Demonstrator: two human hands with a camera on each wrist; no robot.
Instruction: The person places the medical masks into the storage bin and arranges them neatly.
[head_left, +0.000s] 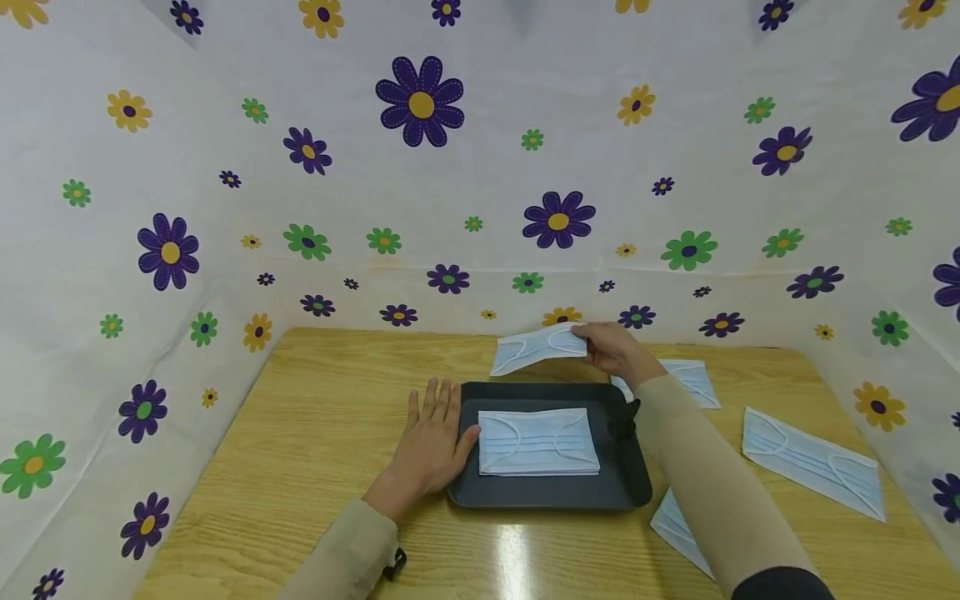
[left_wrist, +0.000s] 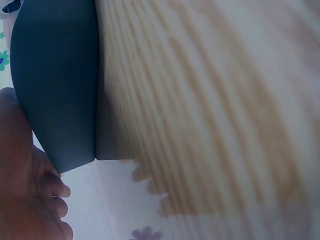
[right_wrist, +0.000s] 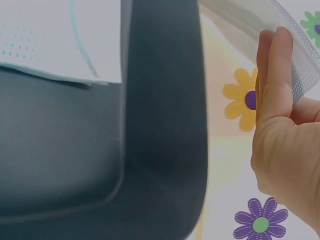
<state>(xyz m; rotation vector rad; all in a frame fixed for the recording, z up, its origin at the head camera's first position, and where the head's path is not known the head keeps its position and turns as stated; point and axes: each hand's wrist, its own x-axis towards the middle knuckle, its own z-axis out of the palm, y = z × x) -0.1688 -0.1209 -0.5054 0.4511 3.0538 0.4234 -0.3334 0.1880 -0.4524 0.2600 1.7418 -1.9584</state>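
My right hand (head_left: 613, 348) pinches one end of a light blue face mask (head_left: 536, 346), held up beyond the far edge of a dark tray (head_left: 551, 497). In the right wrist view that mask (right_wrist: 250, 25) hangs by the fingers of the hand (right_wrist: 287, 130). Inside the tray lies a small stack of face masks (head_left: 538, 443), ear loops on top. My left hand (head_left: 429, 442) rests at the tray's left rim with its fingers straight and thumb over the edge. From the left wrist view, the hand (left_wrist: 25, 175) sits against the tray wall (left_wrist: 57, 85).
Right of the tray, one mask (head_left: 813, 462) lies flat on the wooden table (head_left: 300, 467). Another mask (head_left: 693, 382) is partly behind the right forearm, and a third mask (head_left: 678, 529) is partly under it. A flower-printed sheet (head_left: 480, 167) walls the back and sides.
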